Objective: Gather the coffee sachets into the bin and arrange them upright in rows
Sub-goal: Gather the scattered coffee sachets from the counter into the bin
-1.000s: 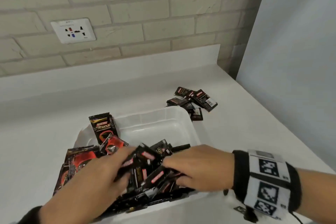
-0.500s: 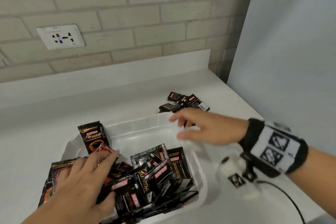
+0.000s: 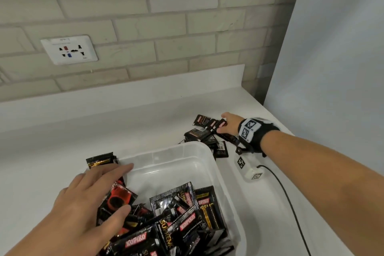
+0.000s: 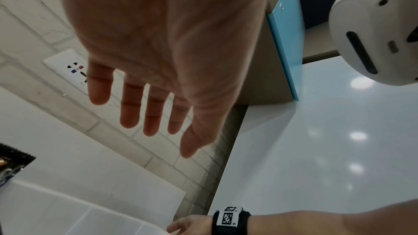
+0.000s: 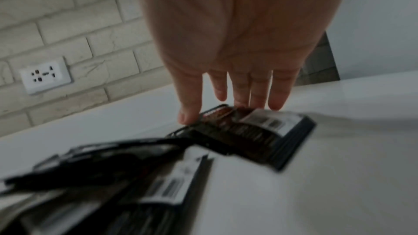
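Note:
A translucent white bin [image 3: 210,153] sits on the white counter with several black Kopiko coffee sachets [image 3: 182,214] jumbled in its near half. One sachet [image 3: 101,160] stands upright at the bin's back left corner. My left hand [image 3: 116,188] lies flat over the sachets on the bin's left side, its fingers straight [image 4: 156,113] and holding nothing. A loose pile of sachets [image 3: 198,134] lies on the counter beyond the bin's back right corner. My right hand [image 3: 223,123] reaches onto that pile, straight fingertips [image 5: 255,101] touching the far edge of the top sachet [image 5: 253,131].
A brick wall with a white socket plate [image 3: 69,50] rises behind the counter's upstand. A pale grey panel [image 3: 332,68] closes off the right side. A small white camera module [image 3: 248,169] with a black cable hangs under my right wrist.
My right hand left the bin and stretched back right onto the loose pile. My left hand slid toward the bin's back left, over the sachets there.

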Available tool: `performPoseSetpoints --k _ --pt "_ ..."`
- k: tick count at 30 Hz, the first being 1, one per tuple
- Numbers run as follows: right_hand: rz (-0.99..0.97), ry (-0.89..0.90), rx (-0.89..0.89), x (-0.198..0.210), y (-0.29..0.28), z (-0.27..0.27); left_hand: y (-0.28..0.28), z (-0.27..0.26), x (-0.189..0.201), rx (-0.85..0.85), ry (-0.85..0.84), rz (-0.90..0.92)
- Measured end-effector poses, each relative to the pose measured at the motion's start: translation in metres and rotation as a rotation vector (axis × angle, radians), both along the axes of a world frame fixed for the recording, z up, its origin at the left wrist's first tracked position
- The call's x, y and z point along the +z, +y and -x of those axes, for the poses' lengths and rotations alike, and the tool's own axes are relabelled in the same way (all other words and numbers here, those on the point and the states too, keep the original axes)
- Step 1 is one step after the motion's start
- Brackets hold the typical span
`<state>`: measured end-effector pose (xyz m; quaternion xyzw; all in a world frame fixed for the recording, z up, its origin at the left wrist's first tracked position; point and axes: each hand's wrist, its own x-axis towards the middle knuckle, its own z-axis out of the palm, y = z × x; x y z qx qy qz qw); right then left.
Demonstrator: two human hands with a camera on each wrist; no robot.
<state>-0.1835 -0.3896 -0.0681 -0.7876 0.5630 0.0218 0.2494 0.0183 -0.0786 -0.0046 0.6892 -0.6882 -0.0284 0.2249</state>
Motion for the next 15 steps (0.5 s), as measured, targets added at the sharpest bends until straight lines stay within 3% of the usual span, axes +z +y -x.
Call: performPoseSetpoints --k 3,9,12,15 --pt "0.077 0.037 0.002 -0.014 -0.001 -0.008 -0.008 0.001 0.0 0.043 0.169 -0.035" --pt "-0.05 -0.199 -0.031 0.009 0.003 0.009 -0.036 0.012 0.004 0.076 0.427 -0.062" --pt "-0.047 -0.439 -0.057 0.031 0.013 0.017 -0.059 0.017 0.005 0.09 0.641 -0.075" --pt "-0.249 -0.848 -0.09 0.057 0.037 0.013 -0.086 0.03 0.009 0.1 0.8 -0.085"
